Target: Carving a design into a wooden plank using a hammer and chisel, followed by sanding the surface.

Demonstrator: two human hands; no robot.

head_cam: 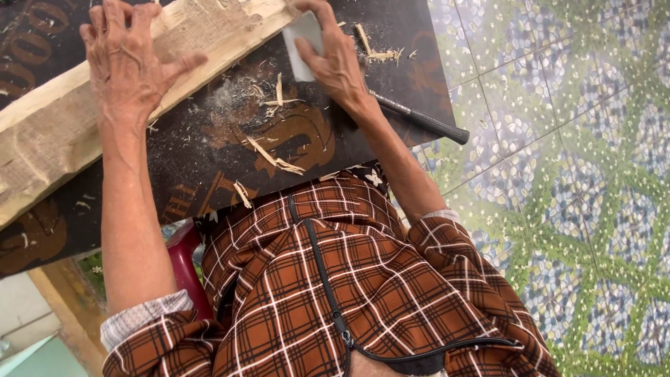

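A rough wooden plank (49, 132) lies slantwise across a dark board (209, 153) that serves as a work surface. My left hand (129, 52) presses flat on the plank, fingers spread. My right hand (331, 56) grips a pale flat blade (301, 42) whose edge meets the plank's near edge. Wood chips and sawdust (269, 150) are scattered on the board between my arms.
A black-handled tool (422, 120) lies on the board under my right wrist, its handle sticking out past the board's right edge. A red plastic stool (183, 255) shows below the board. Patterned floor tiles (572, 174) fill the right side.
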